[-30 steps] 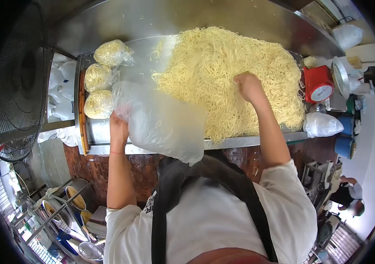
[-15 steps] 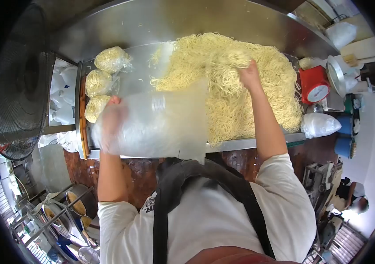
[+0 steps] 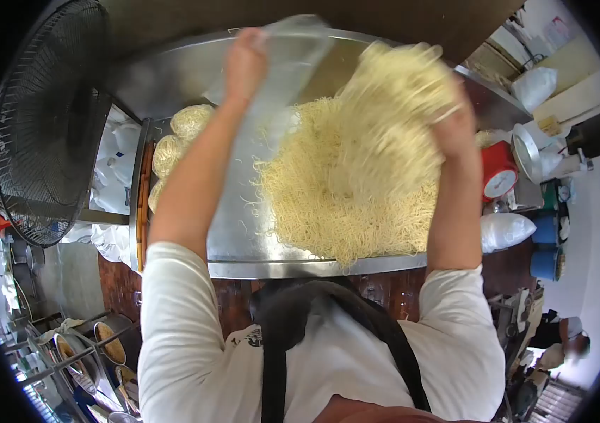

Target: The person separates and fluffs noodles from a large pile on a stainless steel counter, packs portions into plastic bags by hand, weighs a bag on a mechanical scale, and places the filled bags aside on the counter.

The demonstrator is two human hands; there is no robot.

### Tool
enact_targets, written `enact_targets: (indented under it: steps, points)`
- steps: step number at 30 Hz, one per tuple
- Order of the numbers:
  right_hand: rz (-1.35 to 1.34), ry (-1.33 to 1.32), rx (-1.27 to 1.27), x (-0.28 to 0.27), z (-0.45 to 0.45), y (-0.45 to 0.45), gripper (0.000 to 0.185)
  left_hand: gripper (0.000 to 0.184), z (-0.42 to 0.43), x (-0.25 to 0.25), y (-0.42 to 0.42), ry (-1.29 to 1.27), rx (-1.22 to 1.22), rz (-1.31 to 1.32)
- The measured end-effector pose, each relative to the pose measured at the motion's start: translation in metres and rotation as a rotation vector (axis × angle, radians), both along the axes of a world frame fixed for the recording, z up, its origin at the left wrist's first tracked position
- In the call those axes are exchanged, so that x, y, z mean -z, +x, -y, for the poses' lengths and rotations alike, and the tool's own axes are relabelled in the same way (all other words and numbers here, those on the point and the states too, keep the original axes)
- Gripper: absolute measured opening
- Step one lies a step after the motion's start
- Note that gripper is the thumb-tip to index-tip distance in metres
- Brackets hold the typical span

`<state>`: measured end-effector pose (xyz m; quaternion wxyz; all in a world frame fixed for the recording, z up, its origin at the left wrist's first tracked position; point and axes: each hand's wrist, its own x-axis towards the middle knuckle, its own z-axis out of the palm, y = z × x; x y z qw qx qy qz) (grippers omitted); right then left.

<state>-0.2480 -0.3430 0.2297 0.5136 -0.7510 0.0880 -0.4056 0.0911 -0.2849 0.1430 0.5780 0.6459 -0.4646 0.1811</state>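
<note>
Over the noodle heap point(image 3: 349, 222), and I'm following all this remotely on the head camera, the right hand point(image 3: 455, 130) is clamped on a big bunch of noodles point(image 3: 398, 106), the strands streaked with blur! How each finger sits, I can't make out. Beyond the heap's far left corner, the left hand point(image 3: 245, 67) grips a clear plastic bag point(image 3: 296, 53), thin and hazy. So I've got two hands well apart, both raised, and the heap spread below across the metal table point(image 3: 240, 233), right up to its near edge. Left of the heap, packed bags point(image 3: 190, 121) sit in a row, partly hidden behind the left arm point(image 3: 190, 187). Right of the heap, a red scale point(image 3: 499, 176), with a white bundle point(image 3: 508, 231) just nearer. Well left of the heap, a black fan point(image 3: 46, 127); far to its right, another person point(image 3: 557, 335), small and blurred.
</note>
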Motion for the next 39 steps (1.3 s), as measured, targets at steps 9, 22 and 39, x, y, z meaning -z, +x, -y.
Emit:
enact_targets:
  steps: [9,22,39]
  points:
    - [0.066,0.889,-0.431,0.159,-0.029,0.091,0.04,0.021,-0.172,0.033,-0.149,0.246,0.519,0.158]
    - [-1.11,-0.81,-0.199,0.312,-0.118,0.113,0.055,0.008,-0.238,0.261,-0.13,0.589,-0.107,-0.597]
    - [-0.884,-0.761,-0.2,0.357,-0.119,0.127,0.032,0.01,-0.248,0.269,-0.159,0.669,0.112,-0.806]
